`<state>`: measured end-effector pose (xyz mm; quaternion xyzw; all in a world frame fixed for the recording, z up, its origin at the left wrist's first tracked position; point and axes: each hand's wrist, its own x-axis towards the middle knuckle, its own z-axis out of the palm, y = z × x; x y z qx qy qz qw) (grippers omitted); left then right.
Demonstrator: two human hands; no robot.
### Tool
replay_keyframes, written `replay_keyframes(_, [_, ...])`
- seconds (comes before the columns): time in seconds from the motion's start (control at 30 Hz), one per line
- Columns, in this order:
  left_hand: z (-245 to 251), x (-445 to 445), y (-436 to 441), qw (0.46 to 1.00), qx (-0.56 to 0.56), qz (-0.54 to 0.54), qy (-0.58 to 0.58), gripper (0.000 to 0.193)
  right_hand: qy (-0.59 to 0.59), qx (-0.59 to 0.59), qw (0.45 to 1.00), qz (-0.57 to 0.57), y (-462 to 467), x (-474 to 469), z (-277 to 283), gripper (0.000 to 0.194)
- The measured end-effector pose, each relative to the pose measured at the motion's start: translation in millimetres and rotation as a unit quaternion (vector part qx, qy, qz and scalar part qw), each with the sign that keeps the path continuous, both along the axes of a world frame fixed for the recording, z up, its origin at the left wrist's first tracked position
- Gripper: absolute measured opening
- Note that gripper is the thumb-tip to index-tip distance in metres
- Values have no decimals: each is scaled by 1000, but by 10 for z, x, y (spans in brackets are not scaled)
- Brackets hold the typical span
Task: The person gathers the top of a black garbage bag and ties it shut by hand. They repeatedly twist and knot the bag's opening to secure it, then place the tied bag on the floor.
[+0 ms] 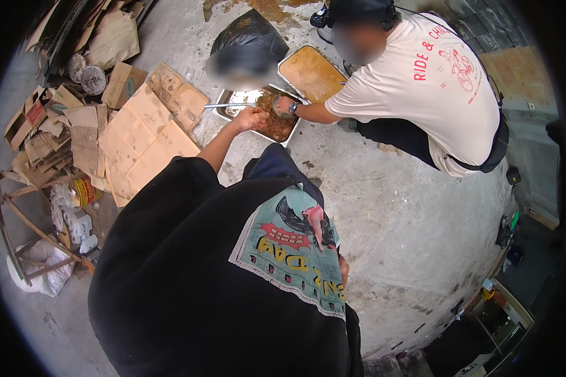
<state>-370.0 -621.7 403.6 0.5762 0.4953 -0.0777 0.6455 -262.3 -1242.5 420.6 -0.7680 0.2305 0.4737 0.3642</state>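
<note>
My left hand [251, 118] reaches over the near left side of a shallow metal tray [290, 137]. Its fingertips meet a heap of brown, shredded-looking material [279, 130]; whether they grip any of it is not clear. A metal rod or tube [226, 105] lies across the tray's left side, just beyond my hand. Another person's hand [283, 106], wearing a wristwatch, presses into the same heap from the right. Only a sliver of my right hand [344, 269] shows at the right edge of my black shirt, the rest hidden.
A second tray [313, 73] with an orange-brown surface adjoins the first. Behind them sits a black plastic bag [250, 35], partly blurred. The co-worker [434, 89] crouches at the right. Flattened cardboard [146, 136] and a wooden frame [42, 226] stand to the left on the concrete floor [405, 226].
</note>
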Motion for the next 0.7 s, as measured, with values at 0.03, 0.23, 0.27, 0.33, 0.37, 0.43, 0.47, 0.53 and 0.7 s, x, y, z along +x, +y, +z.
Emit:
replay_keyframes(0.03, [-23, -37, -36, 1000, -3, -2, 5, 35, -3, -35, 999, -33, -2, -16, 33, 54])
replay_keyframes(0.23, [-535, -927, -82, 988, -80, 5, 135, 42, -44, -26, 988, -148, 321, 134, 131, 51])
replay_keyframes(0.27, [-637, -1124, -91, 982, -85, 14, 167, 41, -58, -16, 986, -156, 385, 146, 148, 50])
replay_keyframes(0.33, [-774, -1511, -89, 972, -100, 12, 210, 41, -82, -3, 983, -163, 496, 132, 177, 48])
replay_keyframes(0.37, [-815, -1644, -87, 967, -101, 11, 234, 42, -79, -1, 982, -170, 528, 95, 196, 48])
replay_keyframes(0.43, [-845, -1785, -78, 964, -114, 36, 238, 43, -83, 5, 982, -168, 555, 15, 197, 48])
replay_keyframes(0.47, [-845, -1791, -79, 966, -112, 36, 230, 43, -68, -4, 983, -172, 540, -39, 177, 48])
replay_keyframes(0.53, [-811, -1673, -26, 971, -101, 20, 215, 42, -45, -34, 985, -163, 497, -156, 118, 48])
replay_keyframes(0.7, [-729, -997, 158, 990, -70, 6, 126, 39, 18, -42, 987, -155, 288, -427, -114, 53])
